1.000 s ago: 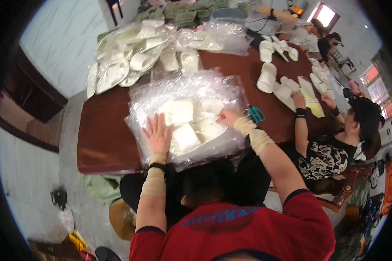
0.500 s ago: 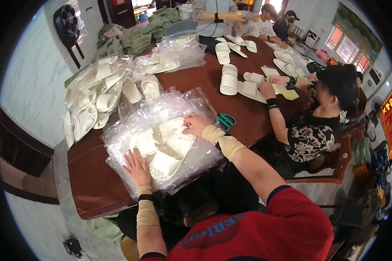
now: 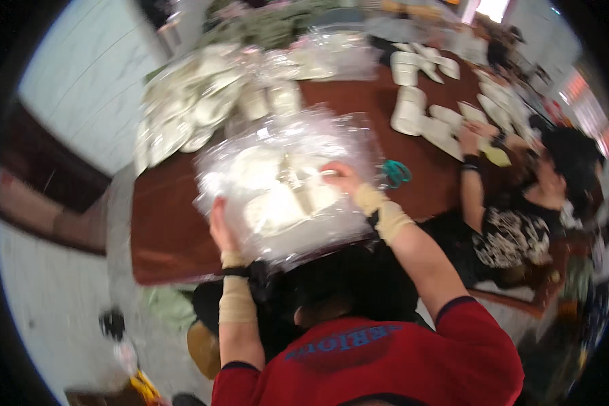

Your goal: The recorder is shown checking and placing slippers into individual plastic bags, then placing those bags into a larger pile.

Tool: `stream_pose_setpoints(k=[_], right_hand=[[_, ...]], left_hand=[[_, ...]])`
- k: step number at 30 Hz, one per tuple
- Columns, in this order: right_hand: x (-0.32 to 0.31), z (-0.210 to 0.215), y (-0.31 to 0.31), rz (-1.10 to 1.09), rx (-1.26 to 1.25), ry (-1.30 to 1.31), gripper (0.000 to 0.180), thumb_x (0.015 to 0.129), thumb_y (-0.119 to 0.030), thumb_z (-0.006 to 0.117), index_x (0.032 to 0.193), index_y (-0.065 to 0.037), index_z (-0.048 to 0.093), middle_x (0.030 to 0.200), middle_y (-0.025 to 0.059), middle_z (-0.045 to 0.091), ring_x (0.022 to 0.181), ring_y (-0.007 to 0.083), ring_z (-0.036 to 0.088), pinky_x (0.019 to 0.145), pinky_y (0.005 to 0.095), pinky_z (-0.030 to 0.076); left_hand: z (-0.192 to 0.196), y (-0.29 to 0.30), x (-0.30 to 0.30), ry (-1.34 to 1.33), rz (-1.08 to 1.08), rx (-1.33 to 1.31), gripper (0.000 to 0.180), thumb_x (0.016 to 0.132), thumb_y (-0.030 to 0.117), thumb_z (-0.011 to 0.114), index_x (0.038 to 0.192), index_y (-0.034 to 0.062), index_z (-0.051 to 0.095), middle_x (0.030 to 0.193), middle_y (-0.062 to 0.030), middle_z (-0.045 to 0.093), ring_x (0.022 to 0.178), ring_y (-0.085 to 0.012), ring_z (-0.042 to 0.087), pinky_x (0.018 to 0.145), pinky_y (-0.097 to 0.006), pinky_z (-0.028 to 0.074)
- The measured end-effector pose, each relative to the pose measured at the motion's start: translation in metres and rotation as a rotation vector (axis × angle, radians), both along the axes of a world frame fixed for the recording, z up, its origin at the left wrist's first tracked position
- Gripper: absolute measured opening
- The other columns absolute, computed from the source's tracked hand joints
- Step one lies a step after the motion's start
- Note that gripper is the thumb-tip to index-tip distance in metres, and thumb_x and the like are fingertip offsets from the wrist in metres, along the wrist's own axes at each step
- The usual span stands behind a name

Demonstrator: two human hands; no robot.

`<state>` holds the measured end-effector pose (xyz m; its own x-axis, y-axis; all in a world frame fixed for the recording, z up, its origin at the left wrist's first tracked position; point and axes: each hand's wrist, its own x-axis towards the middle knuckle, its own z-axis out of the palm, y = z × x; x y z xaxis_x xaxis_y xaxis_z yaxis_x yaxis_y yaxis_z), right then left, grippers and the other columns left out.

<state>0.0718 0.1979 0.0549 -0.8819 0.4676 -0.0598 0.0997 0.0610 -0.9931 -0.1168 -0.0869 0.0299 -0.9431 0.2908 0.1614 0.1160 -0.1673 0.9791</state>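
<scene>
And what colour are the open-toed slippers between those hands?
The slippers are creamy white, shown in the head view, though blurred.

Around white slippers [image 3: 277,205] amid clear plastic [image 3: 360,143] on the brown surface [image 3: 169,230]: left hand [image 3: 222,227] at eight o'clock, right hand [image 3: 344,177] at three, teal scissors [image 3: 397,174] farther out, bagged slipper pile [image 3: 196,101] at ten

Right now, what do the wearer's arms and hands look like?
Left hand and right hand ungloved. Tan wraps on both wrists and forearms. Black band on the left wrist; something dark at the right, too blurred to tell. Short red sleeves, dark cuffs.
</scene>
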Motion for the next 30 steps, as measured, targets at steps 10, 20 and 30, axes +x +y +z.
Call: stream_pose_setpoints(k=[10, 20, 30], right_hand=[[-0.027, -0.002, -0.03, 0.024, 0.033, 0.053, 0.022, 0.081, -0.011, 0.067, 0.103, -0.006, 0.064, 0.094, 0.0017, 0.063, 0.086, 0.0112, 0.058, 0.079, 0.0256, 0.046], [0.081, 0.026, 0.088, -0.325, 0.423, -0.021, 0.02, 0.077, -0.008, 0.067, 0.097, -0.007, 0.067, 0.086, 0.0025, 0.065, 0.077, 0.0095, 0.059, 0.071, 0.0244, 0.048], [0.104, 0.111, 0.06, -0.482, 0.251, 0.278, 0.02, 0.085, -0.012, 0.063, 0.104, -0.005, 0.064, 0.093, 0.0, 0.062, 0.086, 0.0074, 0.055, 0.076, 0.0231, 0.045]], left_hand=[[0.026, -0.013, -0.01, 0.557, -0.073, -0.789, 0.04, 0.098, 0.032, 0.039, 0.137, 0.0229, 0.044, 0.148, -0.002, 0.034, 0.141, -0.0262, 0.021, 0.109, -0.059, 0.01], [-0.022, 0.0, 0.0, 0.747, 0.061, -1.221, 0.048, 0.095, 0.03, 0.043, 0.142, 0.0273, 0.034, 0.152, 0.0008, 0.025, 0.141, -0.0232, 0.02, 0.11, -0.057, 0.016], [-0.026, -0.004, 0.0, 0.738, 0.066, -1.196, 0.055, 0.093, 0.045, 0.044, 0.143, 0.024, 0.035, 0.152, -0.0008, 0.025, 0.141, -0.0244, 0.02, 0.109, -0.058, 0.016]])
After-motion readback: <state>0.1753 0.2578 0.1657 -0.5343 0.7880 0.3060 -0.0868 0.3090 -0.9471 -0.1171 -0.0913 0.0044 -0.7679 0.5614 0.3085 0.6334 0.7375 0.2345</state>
